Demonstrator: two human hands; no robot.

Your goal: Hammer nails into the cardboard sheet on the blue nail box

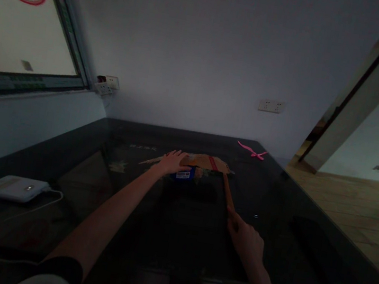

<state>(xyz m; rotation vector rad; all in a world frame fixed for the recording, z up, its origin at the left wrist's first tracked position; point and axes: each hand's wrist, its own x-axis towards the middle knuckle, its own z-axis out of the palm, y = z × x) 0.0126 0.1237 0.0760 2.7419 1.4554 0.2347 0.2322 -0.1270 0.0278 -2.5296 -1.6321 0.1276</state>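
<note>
A tan, fan-shaped piece with a red stripe (213,163) lies low over the dark table; it looks like a hand fan with a wooden handle (227,191). My right hand (246,240) is closed around the near end of that handle. My left hand (172,162) rests on the left part of the fan, fingers stretched out and thumb pointing right. Just beneath the thumb is a small blue packet with a white label (184,175), partly covered. Whether the left hand grips the packet or only touches it is hard to see in the dim light.
A white power bank (14,188) with a white cable lies on the left of the black glossy table (181,237). A pink ribbon-like strip (254,153) is at the back right. Wall sockets (272,106) are above the table, and a window (26,15) is at left.
</note>
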